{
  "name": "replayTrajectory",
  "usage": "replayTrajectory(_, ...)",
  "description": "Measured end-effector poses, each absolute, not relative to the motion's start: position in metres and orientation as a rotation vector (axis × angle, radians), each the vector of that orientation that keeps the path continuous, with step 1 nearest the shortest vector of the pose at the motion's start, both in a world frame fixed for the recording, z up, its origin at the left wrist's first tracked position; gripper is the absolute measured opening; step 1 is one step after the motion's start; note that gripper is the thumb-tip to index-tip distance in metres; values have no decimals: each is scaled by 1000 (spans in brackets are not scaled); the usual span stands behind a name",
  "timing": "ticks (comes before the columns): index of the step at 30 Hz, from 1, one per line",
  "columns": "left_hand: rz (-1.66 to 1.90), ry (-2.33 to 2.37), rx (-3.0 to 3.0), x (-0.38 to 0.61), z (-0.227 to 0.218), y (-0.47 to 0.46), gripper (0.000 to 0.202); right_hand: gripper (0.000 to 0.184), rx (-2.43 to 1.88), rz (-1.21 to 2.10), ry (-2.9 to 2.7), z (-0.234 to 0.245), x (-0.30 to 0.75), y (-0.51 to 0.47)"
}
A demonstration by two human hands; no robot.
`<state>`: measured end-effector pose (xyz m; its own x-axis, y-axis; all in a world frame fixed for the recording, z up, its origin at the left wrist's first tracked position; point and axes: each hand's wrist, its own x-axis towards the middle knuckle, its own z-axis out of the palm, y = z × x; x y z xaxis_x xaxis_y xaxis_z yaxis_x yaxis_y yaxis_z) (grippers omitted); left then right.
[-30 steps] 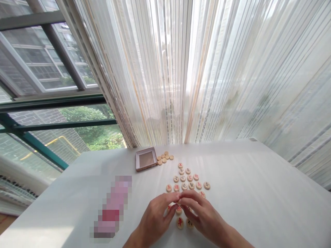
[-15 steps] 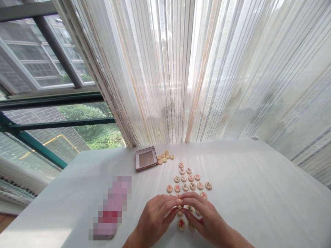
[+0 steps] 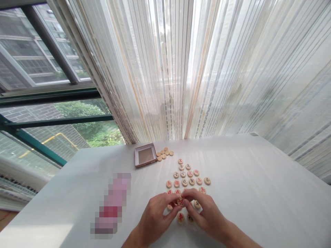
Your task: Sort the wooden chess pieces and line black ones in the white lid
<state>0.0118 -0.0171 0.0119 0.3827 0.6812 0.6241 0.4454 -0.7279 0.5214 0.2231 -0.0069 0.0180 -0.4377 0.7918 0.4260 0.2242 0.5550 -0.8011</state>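
Rows of round wooden Chinese chess pieces, marked in red or black characters, form a triangle-like layout on the white table. Between my fingertips is a chess piece with a red character facing up. My left hand pinches its left side with thumb and index finger. From the right, the thumb and index finger of my right hand grip the same piece. Nearer me lie a red-marked piece and a black-marked one, partly covered by my right hand. My fingers hide other pieces in the rows behind.
A shallow open box sits at the table's far edge, beside several blank-faced pieces. A pixelated pink object lies to the left. Striped sheer curtains hang behind the white table, with a window at left.
My fingertips have moved slightly apart, and the red-marked face of the piece between them now shows. The view has shifted a little, so the table's contents appear higher.
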Motion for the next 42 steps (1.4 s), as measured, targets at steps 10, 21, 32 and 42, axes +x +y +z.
replayTrajectory(10, 1251, 1071, 2099, 13, 11, -19, 26, 29, -767, 928, -1947, 23, 225, -9)
replayTrajectory(21, 1197, 1041, 1962, 18, 12, -21, 30, 12, -790, 1097, -1861, 29, 223, -8)
replayTrajectory(32, 1388, 1345, 1412, -4, 9, -1, 34, 20, -933, 900, -1794, 22, 227, -2)
replayTrajectory(42, 1250, 1066, 1922, 11, 15, -14, 23, 10, -877, 1002, -1870, 29, 225, -5)
